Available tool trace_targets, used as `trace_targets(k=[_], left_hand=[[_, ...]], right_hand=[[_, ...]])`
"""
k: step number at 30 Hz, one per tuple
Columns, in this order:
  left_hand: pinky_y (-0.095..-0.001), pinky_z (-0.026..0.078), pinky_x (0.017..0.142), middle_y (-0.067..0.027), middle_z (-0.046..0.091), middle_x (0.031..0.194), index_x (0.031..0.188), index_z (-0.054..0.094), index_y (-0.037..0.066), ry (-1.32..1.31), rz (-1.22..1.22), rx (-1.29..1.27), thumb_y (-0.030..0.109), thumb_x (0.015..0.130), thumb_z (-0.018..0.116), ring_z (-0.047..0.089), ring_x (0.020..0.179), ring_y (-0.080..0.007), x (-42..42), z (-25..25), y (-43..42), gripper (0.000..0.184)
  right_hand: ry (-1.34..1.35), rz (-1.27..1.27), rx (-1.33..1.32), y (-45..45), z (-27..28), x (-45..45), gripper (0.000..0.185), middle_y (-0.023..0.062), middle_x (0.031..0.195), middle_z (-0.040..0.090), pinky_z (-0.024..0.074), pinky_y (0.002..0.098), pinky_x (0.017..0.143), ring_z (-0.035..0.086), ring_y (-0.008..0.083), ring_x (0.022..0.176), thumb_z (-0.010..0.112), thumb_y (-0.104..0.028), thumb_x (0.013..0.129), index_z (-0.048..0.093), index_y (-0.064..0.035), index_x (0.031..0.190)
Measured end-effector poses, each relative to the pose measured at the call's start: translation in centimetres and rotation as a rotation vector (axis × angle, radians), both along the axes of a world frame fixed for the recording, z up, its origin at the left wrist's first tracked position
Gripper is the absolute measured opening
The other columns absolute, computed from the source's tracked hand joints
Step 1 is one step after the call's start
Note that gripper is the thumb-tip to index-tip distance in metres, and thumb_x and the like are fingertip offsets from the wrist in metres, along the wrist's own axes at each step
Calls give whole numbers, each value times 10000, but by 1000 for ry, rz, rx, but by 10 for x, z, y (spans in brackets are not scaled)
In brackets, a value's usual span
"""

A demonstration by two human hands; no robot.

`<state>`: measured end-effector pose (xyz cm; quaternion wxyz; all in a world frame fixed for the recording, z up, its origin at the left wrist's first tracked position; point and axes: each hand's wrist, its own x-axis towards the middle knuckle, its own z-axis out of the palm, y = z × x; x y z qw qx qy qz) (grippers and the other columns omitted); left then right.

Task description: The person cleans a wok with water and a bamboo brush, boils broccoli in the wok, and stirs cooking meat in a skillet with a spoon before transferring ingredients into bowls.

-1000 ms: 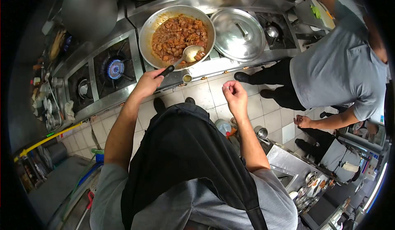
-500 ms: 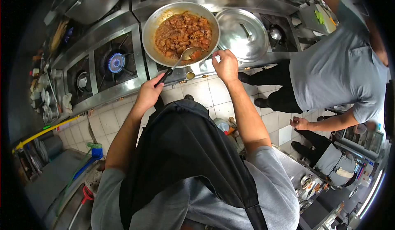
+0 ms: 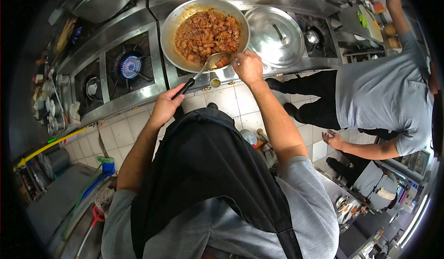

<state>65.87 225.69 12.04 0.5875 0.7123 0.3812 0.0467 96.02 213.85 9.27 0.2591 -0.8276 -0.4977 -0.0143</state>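
Observation:
In my left hand (image 3: 166, 105) is the black handle of a metal serving spoon (image 3: 201, 71). The spoon's bowl rests at the near side of a wide metal pan (image 3: 170, 22), in chunky brown stewed meat (image 3: 208, 34). A piece of the food sits in or beside the bowl. Over the pan's near right rim is my right hand (image 3: 248, 68), its fingers curled together close to the spoon's bowl. Whatever lies between those fingertips is too small to make out. A round metal lid (image 3: 276, 37) with a bar handle lies just right of the pan.
A blue flame burns on the open burner (image 3: 131, 67) at left. A small metal cup (image 3: 215, 81) hangs or stands at the stove's front edge. Close by on the right stands a co-worker (image 3: 379, 92) in a grey shirt; another person (image 3: 377, 185) is farther back.
My right hand has moved left and in over the pan's rim, nearer the spoon's bowl. My left hand keeps its hold on the spoon. The co-worker has shifted slightly right.

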Motion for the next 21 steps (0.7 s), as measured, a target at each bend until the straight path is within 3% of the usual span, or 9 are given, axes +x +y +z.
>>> trace_targets(k=[3, 6, 14, 21], left_hand=[[-214, 465, 657, 7, 643, 858, 1378, 559, 88, 150, 63, -170, 142, 952, 599, 571, 740, -63, 6, 24, -3, 431], [-205, 343, 472, 56, 504, 703, 1398, 542, 105, 136, 139, -292, 169, 962, 585, 420, 544, -26, 9, 33, -5, 442], [-219, 274, 397, 35, 502, 706, 1443, 466, 75, -4, 245, -472, 161, 975, 562, 336, 452, -31, 10, 35, -5, 486], [-215, 251, 386, 24, 500, 720, 1462, 431, 68, -24, 256, -582, 145, 985, 543, 307, 441, -28, 8, 43, -6, 496]], right_hand=[[-43, 6, -92, 14, -10, 1, 132, 95, 839, 644, 499, 440, 757, 644, 290, 832, 721, -227, 728, 761, -172, 841], [-59, -32, -223, 25, -7, -6, 201, 84, 947, 661, 467, 430, 831, 631, 272, 940, 717, -287, 741, 758, -159, 891], [88, -127, -242, 44, 1, -14, 203, 109, 951, 663, 446, 437, 836, 623, 287, 958, 714, -266, 715, 742, -114, 846], [51, -91, -172, 45, 3, -21, 186, 118, 905, 662, 439, 443, 816, 629, 294, 906, 721, -243, 686, 729, -95, 799]])
